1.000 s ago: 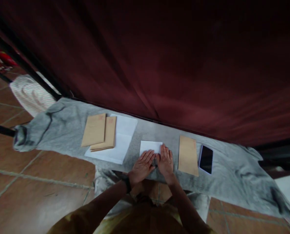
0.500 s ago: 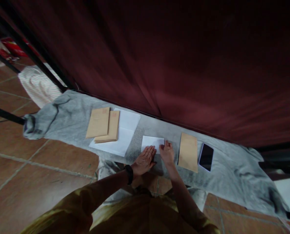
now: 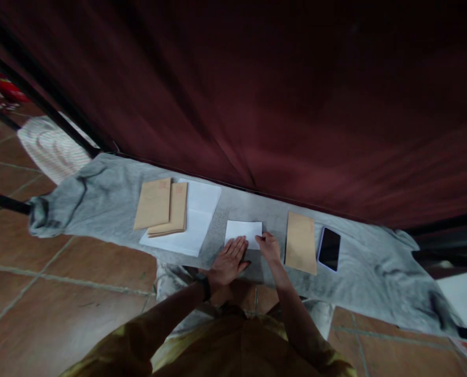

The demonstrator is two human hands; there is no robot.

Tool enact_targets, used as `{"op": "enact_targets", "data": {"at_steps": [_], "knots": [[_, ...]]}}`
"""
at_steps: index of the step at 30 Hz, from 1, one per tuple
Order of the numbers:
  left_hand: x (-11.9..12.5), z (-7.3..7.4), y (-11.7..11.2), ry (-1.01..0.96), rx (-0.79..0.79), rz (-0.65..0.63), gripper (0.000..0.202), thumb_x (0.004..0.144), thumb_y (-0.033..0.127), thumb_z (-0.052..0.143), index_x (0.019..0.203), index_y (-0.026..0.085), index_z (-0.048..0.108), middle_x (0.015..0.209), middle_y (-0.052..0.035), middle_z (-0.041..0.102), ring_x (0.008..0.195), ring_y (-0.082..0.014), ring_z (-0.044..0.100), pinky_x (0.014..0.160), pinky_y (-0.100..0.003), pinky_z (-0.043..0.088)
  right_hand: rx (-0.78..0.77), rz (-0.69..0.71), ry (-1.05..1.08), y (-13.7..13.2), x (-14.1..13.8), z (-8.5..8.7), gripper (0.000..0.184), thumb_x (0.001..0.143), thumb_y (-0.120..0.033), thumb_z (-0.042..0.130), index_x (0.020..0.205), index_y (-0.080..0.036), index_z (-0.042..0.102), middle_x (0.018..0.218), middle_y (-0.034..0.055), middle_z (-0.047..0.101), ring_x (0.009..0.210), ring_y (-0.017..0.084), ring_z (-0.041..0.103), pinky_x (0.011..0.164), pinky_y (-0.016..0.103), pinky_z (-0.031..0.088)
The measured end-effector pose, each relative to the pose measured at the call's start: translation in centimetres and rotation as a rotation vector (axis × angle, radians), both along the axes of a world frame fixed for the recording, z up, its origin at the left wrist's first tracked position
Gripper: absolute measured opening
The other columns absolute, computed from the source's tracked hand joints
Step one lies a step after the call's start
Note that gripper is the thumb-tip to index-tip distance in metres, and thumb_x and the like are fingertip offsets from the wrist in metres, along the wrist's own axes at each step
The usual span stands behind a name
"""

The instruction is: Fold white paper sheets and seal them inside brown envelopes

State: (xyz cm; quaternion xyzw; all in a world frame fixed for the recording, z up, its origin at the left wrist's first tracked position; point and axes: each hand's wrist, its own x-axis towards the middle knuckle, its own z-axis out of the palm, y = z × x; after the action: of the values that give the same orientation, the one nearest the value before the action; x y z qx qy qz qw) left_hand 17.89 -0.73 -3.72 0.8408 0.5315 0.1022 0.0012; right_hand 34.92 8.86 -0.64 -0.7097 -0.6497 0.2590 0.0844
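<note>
A small white sheet of paper (image 3: 244, 228), which looks folded, lies on the grey cloth in front of me. Flat across its lower left part rests my left hand (image 3: 229, 259), fingers stretched out and the thumb apart. My right hand (image 3: 269, 246) is at the paper's right edge with curled fingers, thumb and forefinger closed on that edge. To its right lies a single brown envelope (image 3: 301, 243). On the left, several brown envelopes (image 3: 153, 204) are stacked, partly covering larger white sheets (image 3: 202, 204).
A phone (image 3: 329, 248) with a dark screen lies right of the single envelope. The grey cloth (image 3: 367, 272) covers a long narrow bench. Behind it hangs a dark red curtain (image 3: 296, 131). Black metal bars (image 3: 5, 201) stand at the left, above a tiled floor (image 3: 99, 293).
My right hand has slid slightly toward me along the paper's right edge. My left hand has shifted a little left and toward me, still flat on the paper. The view has tilted slightly.
</note>
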Motion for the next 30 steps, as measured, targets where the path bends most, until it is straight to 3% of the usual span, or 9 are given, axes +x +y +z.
{"op": "enact_targets", "data": {"at_steps": [5,10,15,22,30], "knots": [[0.3,-0.7,0.1,-0.065,0.066,0.119,0.061,0.103,0.04,0.037,0.156,0.009,0.035,0.162,-0.0161,0.039,0.153,-0.025,0.03,0.125,-0.045,0.029,-0.019,-0.035,-0.01,-0.4,0.1,0.1,0.027,0.097,-0.036,0.056,0.105,-0.018,0.075,0.1,0.0098,0.077,0.093,0.021,0.071,0.08,0.026,0.05],[1.1,-0.3,3.3,-0.109,0.027,0.18,0.059,0.103,0.032,0.033,0.158,0.009,0.031,0.16,-0.016,0.041,0.153,-0.0246,0.031,0.125,-0.047,0.03,-0.046,-0.031,-0.073,-0.7,-0.1,0.3,0.028,0.099,-0.036,0.055,0.11,-0.018,0.074,0.103,0.0105,0.077,0.094,0.02,0.072,0.082,0.027,0.05],[0.7,-0.5,5.5,-0.109,-0.01,0.242,0.064,0.102,0.037,0.035,0.158,0.007,0.029,0.163,-0.0191,0.034,0.154,-0.027,0.027,0.125,-0.05,0.026,-0.058,-0.042,-0.098,-0.7,-0.2,0.5,0.028,0.099,-0.038,0.055,0.108,-0.02,0.075,0.1,0.0088,0.078,0.095,0.02,0.073,0.079,0.026,0.051],[-1.6,-1.4,4.0,-0.117,0.046,0.358,0.067,0.101,0.037,0.036,0.159,0.006,0.026,0.161,-0.0213,0.036,0.152,-0.0305,0.032,0.121,-0.051,0.034,-0.053,-0.037,-0.113,-0.6,-0.1,0.5,0.028,0.1,-0.04,0.054,0.105,-0.023,0.076,0.098,0.0067,0.079,0.093,0.02,0.074,0.076,0.024,0.051],[-2.2,-1.2,2.8,-0.11,0.113,0.39,0.068,0.101,0.03,0.033,0.163,0.009,0.013,0.161,-0.02,0.038,0.149,-0.0301,0.037,0.119,-0.052,0.037,-0.021,-0.066,-0.162,-1.1,-0.6,0.4,0.038,0.106,-0.035,0.041,0.11,-0.018,0.075,0.104,0.0138,0.078,0.098,0.024,0.075,0.083,0.03,0.053]]}}
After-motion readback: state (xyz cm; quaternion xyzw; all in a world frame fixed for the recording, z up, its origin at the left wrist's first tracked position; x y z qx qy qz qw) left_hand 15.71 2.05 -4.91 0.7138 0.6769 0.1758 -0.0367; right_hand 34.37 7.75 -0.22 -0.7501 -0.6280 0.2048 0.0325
